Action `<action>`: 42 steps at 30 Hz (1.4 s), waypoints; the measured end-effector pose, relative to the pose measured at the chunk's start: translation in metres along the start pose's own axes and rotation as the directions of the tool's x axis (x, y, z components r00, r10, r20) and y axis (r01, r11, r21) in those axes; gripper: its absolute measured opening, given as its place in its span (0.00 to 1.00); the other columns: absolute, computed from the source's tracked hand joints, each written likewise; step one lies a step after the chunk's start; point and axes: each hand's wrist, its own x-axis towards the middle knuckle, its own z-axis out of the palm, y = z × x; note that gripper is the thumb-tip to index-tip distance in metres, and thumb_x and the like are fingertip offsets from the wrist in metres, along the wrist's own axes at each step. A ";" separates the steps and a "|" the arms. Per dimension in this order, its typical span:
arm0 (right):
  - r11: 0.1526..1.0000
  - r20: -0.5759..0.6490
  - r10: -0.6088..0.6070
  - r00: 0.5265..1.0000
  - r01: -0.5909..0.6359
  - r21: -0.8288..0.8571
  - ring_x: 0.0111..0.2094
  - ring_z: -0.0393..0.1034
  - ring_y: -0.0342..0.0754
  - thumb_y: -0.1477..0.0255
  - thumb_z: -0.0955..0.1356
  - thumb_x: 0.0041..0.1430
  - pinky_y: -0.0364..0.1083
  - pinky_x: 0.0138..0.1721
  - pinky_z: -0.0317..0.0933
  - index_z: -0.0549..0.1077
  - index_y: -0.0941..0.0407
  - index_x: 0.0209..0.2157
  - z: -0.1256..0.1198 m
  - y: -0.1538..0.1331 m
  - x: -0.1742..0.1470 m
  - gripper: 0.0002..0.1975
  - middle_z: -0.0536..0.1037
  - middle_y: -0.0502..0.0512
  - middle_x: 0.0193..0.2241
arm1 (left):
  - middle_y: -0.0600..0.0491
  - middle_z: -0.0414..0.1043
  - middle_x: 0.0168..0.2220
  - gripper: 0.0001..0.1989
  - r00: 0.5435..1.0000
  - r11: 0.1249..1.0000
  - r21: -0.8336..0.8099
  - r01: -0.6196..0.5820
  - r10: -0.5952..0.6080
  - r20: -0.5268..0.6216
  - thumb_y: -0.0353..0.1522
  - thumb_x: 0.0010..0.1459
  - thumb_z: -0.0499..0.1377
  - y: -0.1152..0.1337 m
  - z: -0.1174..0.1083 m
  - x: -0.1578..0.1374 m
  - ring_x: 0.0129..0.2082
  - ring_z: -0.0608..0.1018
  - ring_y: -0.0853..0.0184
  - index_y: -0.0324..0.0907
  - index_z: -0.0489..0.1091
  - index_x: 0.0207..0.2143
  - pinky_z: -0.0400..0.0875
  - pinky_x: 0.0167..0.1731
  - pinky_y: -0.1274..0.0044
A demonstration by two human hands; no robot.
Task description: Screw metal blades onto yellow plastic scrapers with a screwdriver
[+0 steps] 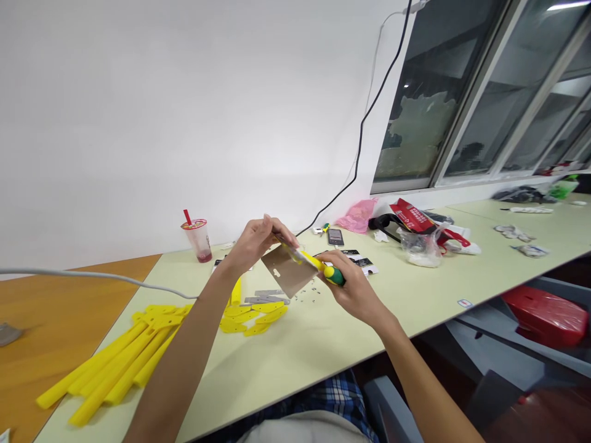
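My left hand (261, 241) is closed on the upper edge of a flat grey-brown hang-card package (289, 275), held tilted above the table. A hang hole shows near the card's left side. My right hand (353, 288) is closed around a green-and-yellow tool handle (334, 275) at the card's right edge. A yellow part runs from the handle along the card; its far end is hidden. Below the hands lie several yellow flat pieces (253, 317), grey metal strips (268, 300) and small scattered metal bits (314, 291).
Long yellow handles (115, 363) are piled at the left. Behind stand a drink cup (198, 240) with a red straw and a phone (335, 237). Plastic bags (420, 246) and a red package (410, 215) lie right. A grey cable (115, 278) crosses from the left.
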 end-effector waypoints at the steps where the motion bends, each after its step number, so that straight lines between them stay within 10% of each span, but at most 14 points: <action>1: 0.998 -0.023 -0.028 0.999 0.027 -0.051 0.51 0.79 0.56 0.72 0.67 0.75 0.53 0.52 0.70 0.73 0.50 0.57 0.000 0.001 -0.001 0.12 0.81 0.60 0.54 | 0.43 0.82 0.32 0.33 1.000 1.000 0.017 0.009 -0.009 0.006 0.60 0.69 0.60 0.000 0.000 0.000 0.40 0.85 0.55 0.41 0.79 0.29 0.78 0.50 0.63; 5: 0.973 -0.096 -0.102 0.990 0.079 -0.219 0.56 0.80 0.58 0.77 0.66 0.73 0.54 0.51 0.74 0.71 0.48 0.62 -0.002 0.004 -0.006 0.19 0.81 0.61 0.58 | 0.43 0.84 0.39 0.22 0.991 0.983 0.132 0.132 -0.132 -0.009 0.51 0.62 0.72 0.005 -0.002 -0.001 0.46 0.84 0.53 0.43 0.75 0.29 0.77 0.48 0.65; 10: 0.938 -0.204 -0.172 0.964 0.097 -0.332 0.54 0.82 0.56 0.79 0.66 0.73 0.52 0.46 0.77 0.74 0.49 0.60 -0.006 0.006 -0.005 0.19 0.83 0.61 0.56 | 0.41 0.80 0.61 0.23 0.983 0.948 0.274 0.162 -0.180 0.040 0.43 0.60 0.74 0.011 -0.008 -0.002 0.63 0.78 0.51 0.46 0.78 0.55 0.74 0.55 0.66; 15: 0.937 -0.274 -0.187 0.943 0.088 -0.338 0.50 0.83 0.55 0.79 0.67 0.73 0.52 0.47 0.76 0.76 0.50 0.57 -0.004 0.007 -0.003 0.16 0.83 0.61 0.52 | 0.42 0.82 0.55 0.32 0.933 0.891 0.302 0.338 -0.360 0.016 0.45 0.58 0.75 -0.003 -0.021 -0.001 0.55 0.83 0.53 0.48 0.77 0.63 0.76 0.53 0.66; 22: 0.948 -0.337 -0.105 0.936 -0.008 -0.319 0.47 0.82 0.57 0.73 0.68 0.73 0.53 0.44 0.75 0.79 0.50 0.55 0.011 0.014 -0.001 0.13 0.83 0.61 0.49 | 0.45 0.85 0.43 0.27 0.910 0.910 0.214 0.354 -0.283 -0.303 0.45 0.48 0.81 -0.011 -0.020 0.005 0.42 0.84 0.60 0.41 0.83 0.46 0.78 0.45 0.70; 31: 0.913 0.058 0.321 0.945 -0.292 -0.286 0.47 0.81 0.61 0.67 0.75 0.67 0.55 0.45 0.70 0.81 0.52 0.55 0.036 0.007 -0.002 0.16 0.85 0.60 0.51 | 0.47 0.87 0.36 0.21 0.917 0.873 0.342 0.346 -0.238 -0.321 0.47 0.51 0.79 -0.014 -0.015 0.006 0.35 0.83 0.60 0.41 0.86 0.38 0.75 0.34 0.73; 38: 0.911 0.322 0.408 0.854 -0.405 -0.080 0.27 0.66 0.47 0.56 0.76 0.64 0.48 0.30 0.54 0.74 0.53 0.33 0.034 -0.024 0.001 0.17 0.74 0.47 0.26 | 0.47 0.87 0.37 0.19 0.926 0.840 0.400 0.367 -0.286 -0.248 0.47 0.56 0.75 -0.008 -0.016 0.004 0.33 0.82 0.61 0.42 0.87 0.41 0.72 0.31 0.74; 42: 0.914 0.405 0.367 0.837 -0.405 0.011 0.28 0.60 0.44 0.54 0.77 0.62 0.46 0.29 0.50 0.76 0.54 0.34 0.033 -0.030 0.000 0.18 0.71 0.46 0.28 | 0.47 0.87 0.37 0.19 0.936 0.819 0.455 0.349 -0.275 -0.222 0.48 0.60 0.72 -0.011 -0.021 0.004 0.34 0.82 0.60 0.42 0.87 0.40 0.73 0.35 0.73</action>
